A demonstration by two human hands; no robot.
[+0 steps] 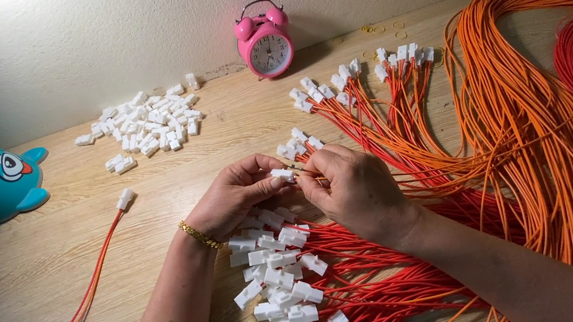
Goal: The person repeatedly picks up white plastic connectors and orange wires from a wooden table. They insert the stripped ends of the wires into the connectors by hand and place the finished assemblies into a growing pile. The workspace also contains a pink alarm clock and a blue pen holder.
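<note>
The left hand (236, 195) pinches a small white plug (282, 175) at its fingertips; the right hand (354, 189) pinches thin wire ends (311, 173) just beside it, over the worktop (38, 254). The step looks like seating wires into the plug; next calls for a straight, steady push. Below lie wired plugs (282, 284) on red wires (379, 280). The plug's opening is hidden by fingers.

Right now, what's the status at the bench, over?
Left hand fingers pinch a small white plastic connector. Right hand feeds thin orange wire ends toward it. Finished connectors heaped below wrists; nothing between the hands.
</note>
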